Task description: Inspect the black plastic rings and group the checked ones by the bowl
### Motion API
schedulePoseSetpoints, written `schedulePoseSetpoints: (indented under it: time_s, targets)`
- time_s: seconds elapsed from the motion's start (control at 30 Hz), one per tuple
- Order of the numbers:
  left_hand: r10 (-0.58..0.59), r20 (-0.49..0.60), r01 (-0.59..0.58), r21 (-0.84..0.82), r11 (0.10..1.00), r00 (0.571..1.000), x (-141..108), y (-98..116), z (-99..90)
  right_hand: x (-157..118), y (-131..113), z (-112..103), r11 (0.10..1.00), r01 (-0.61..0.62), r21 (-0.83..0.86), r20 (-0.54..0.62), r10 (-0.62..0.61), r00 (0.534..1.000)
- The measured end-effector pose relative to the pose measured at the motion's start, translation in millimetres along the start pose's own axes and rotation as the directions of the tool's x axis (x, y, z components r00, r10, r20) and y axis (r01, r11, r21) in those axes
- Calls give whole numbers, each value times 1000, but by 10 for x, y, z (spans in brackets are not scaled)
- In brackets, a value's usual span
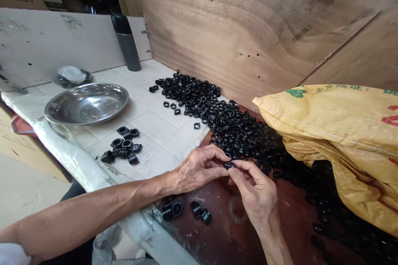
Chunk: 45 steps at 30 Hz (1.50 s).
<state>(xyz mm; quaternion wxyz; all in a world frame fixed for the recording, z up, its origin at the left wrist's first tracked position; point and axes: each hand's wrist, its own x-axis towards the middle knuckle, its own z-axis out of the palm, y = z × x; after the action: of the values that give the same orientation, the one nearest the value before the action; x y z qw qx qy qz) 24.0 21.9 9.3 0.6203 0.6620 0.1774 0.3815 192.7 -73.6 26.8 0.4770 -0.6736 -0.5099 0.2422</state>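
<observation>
Tiled worktop (161,140): 1 black plastic ring (229,165), apparently light and stiff, best held by its rim, pinched between left hand (199,169) and right hand (256,192) fingertips; heap of similar rings (230,124) just beyond.

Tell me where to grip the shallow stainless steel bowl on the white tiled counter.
Pinch the flared rim of the shallow stainless steel bowl from its right side in view, thumb above, fingers beneath: it sits flat on the white tiled counter, so the raised lip is the easiest edge to catch.
</observation>
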Motion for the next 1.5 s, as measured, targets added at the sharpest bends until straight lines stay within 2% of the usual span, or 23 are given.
schedulePoseSetpoints:
  time_s: [0.13, 0.23, 0.33, 0.4, 0.47, 0.5, 0.57, 0.63, 0.7, 0.87, 0.93, 1.03, 1.17, 1.27, 1.33, 1.4, 1.43, 1.5]
  targets:
    - [-122, 12, 122, -195, 973, 992, 3, 48, 2, 15, -29, -19, 979, 206, -4, 5, -206, 979]
    - [-131, 24, 133, -229, 964, 991, 13, 43, -11, 9, -54, -15, 977, 212, -24, 8, -212, 977]
    - [5, 23, -3, -81, 997, 1000, 19, 17, -30, -13, -51, 9, 984, 131, -117, 5, -132, 991]
    - [120, 59, -123, 55, 991, 991, 16, 2, -39, -27, -31, 19, 970, 139, -201, 13, -139, 990]
    - [157, 85, -167, 120, 979, 984, 8, -2, -38, -34, -11, 12, 956, 160, -245, -5, -166, 986]
    - [134, 76, -141, 105, 984, 988, 4, 0, -33, -36, -5, 2, 956, 158, -248, -25, -170, 985]
    - [17, 37, -17, -10, 1000, 999, -1, 12, -20, -37, -6, -23, 961, 154, -229, -36, -167, 985]
    - [-118, 13, 118, -144, 982, 993, 1, 32, -13, -39, -22, -40, 960, 179, -214, 20, -178, 984]
    - [-189, 0, 184, -212, 960, 982, 9, 52, -16, -41, -44, -39, 954, 217, -208, 89, -203, 975]
    - [-167, -30, 157, -204, 966, 986, 26, 65, -33, -44, -70, -6, 977, 175, -125, 72, -167, 983]
    - [-169, -33, 160, -196, 968, 985, 25, 56, -34, -42, -67, -5, 976, 163, -141, 104, -150, 983]
    - [-176, -23, 168, -191, 967, 984, 21, 43, -30, -34, -57, -18, 983, 141, -119, 63, -135, 989]
    - [-170, -4, 167, -164, 972, 985, 16, 26, -10, -26, -53, -13, 986, 103, -130, 93, -92, 991]
    - [-168, 4, 167, -138, 976, 986, 9, 24, -6, -34, -69, 20, 999, 45, -5, 34, -45, 998]
    - [-154, 46, 158, -74, 985, 987, 4, 52, -33, -35, -80, 26, 998, -18, 53, 73, 14, 997]
    - [-151, 186, 137, 86, 987, 971, 2, 108, -92, -16, -68, -7, 994, -106, -4, 154, 105, 982]
    - [-172, 287, 120, 188, 975, 942, 2, 141, -127, 3, -46, -42, 987, -147, -57, 169, 155, 973]
    - [-262, 468, 81, 370, 925, 844, 8, 197, -195, 61, 34, -140, 966, -192, -173, 108, 212, 971]
